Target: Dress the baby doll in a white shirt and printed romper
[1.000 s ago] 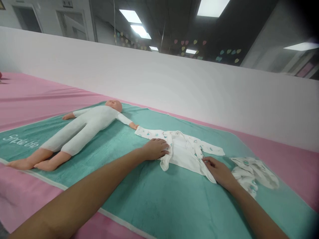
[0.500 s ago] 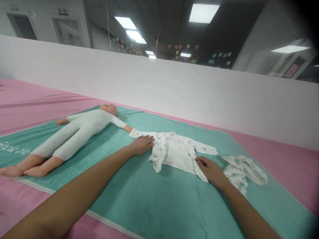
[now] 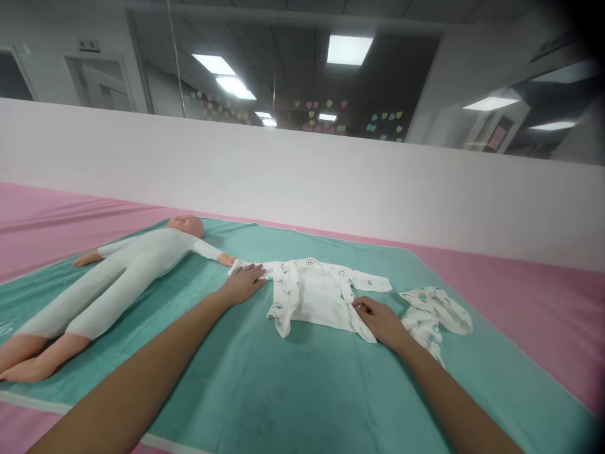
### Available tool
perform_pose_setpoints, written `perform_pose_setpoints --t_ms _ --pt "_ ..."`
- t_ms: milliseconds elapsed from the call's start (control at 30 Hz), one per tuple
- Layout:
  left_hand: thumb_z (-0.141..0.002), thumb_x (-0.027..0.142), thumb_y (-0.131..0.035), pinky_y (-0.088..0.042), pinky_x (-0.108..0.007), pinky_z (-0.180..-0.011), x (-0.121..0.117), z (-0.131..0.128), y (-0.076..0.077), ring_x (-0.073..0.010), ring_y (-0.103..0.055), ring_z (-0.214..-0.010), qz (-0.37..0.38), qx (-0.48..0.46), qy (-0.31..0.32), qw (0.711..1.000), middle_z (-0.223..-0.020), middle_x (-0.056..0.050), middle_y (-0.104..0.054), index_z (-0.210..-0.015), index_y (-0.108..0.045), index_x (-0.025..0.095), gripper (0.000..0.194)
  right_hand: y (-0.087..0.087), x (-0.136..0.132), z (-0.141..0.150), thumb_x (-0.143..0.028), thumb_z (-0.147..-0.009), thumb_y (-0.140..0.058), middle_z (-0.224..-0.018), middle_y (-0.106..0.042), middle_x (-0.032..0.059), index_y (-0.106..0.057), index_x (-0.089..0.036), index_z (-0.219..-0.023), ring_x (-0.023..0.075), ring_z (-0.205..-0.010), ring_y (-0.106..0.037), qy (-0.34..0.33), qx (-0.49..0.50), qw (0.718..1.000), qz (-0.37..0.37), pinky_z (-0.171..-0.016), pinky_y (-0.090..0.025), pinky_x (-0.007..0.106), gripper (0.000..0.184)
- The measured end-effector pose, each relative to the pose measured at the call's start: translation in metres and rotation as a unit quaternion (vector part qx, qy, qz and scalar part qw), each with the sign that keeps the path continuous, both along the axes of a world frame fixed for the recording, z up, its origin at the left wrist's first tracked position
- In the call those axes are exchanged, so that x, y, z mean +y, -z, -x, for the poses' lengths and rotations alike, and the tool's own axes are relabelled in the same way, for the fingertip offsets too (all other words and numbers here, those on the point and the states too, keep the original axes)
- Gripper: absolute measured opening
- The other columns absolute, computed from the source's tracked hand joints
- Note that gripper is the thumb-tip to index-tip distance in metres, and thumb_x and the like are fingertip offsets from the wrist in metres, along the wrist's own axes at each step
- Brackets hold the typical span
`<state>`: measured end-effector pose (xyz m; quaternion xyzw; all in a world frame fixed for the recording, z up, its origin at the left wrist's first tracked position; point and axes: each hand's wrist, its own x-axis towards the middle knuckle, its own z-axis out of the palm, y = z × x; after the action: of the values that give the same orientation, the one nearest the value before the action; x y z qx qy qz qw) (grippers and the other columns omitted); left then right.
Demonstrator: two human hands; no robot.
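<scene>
A white baby shirt (image 3: pixel 321 300) with a small green print lies spread out, its front open and both sleeves stretched sideways. My left hand (image 3: pixel 243 284) rests flat on its left sleeve, fingers extended. At the right front flap, my right hand (image 3: pixel 382 320) has thumb and fingers pinched together at the fabric's edge. The baby doll (image 3: pixel 146 255) lies on its back at the left, in a pale body suit, one hand touching or very near the left cuff. To the right of my right hand is a crumpled printed garment (image 3: pixel 432 312).
A green blanket (image 3: pixel 293 391) with a white border lies under everything, over a pink padded surface (image 3: pixel 486 284). Behind it rises a low white wall (image 3: pixel 302 183), topped by glass with heart-shaped stickers.
My left hand has slid leftward from the shirt's side onto its left sleeve. My right hand stays at the right flap. The camera view has turned, shifting the scene leftward.
</scene>
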<state>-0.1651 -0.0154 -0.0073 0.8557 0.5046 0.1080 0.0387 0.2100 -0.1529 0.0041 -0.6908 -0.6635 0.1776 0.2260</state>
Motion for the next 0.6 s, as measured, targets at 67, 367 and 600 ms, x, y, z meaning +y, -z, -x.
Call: perform_pose_setpoints --t_ms 67,367,600 --pt "-0.091 0.058 -0.020 -0.022 -0.048 -0.111 0.0013 0.0021 -0.0006 -0.0263 -0.024 -0.138 0.001 -0.004 0.011 1.000 -0.149 -0.001 -0.031 -0.137 -0.042 0.026 0.061 0.0016 0.0004 -0.0005 -0.046 -0.085 -0.037 -0.070 -0.059 -0.0023 -0.060 -0.029 -0.096 0.0170 -0.065 -0.054 0.001 0.002 1.000 -0.005 -0.059 -0.034 0.028 0.031" --pt "-0.091 0.057 -0.024 -0.025 -0.045 -0.110 0.0048 0.0053 0.0019 -0.0250 -0.028 -0.137 -0.016 -0.020 0.024 0.999 -0.146 -0.001 -0.037 -0.134 -0.046 0.026 0.058 0.0010 0.0004 -0.0006 -0.045 -0.086 -0.037 -0.068 -0.058 -0.0021 -0.061 -0.028 -0.093 0.0161 -0.062 -0.052 -0.005 0.005 1.000 -0.008 -0.057 -0.032 0.026 0.030" --pt "-0.091 0.057 -0.024 -0.026 -0.044 -0.110 0.0045 0.0051 0.0013 -0.0252 -0.028 -0.137 -0.019 -0.020 0.026 0.999 -0.147 -0.001 -0.036 -0.134 -0.046 0.026 0.058 -0.0013 -0.0015 0.0002 -0.042 -0.085 -0.037 -0.069 -0.060 -0.0019 -0.062 -0.027 -0.092 0.0161 -0.064 -0.053 -0.007 0.013 1.000 -0.013 -0.058 -0.032 0.026 0.029"
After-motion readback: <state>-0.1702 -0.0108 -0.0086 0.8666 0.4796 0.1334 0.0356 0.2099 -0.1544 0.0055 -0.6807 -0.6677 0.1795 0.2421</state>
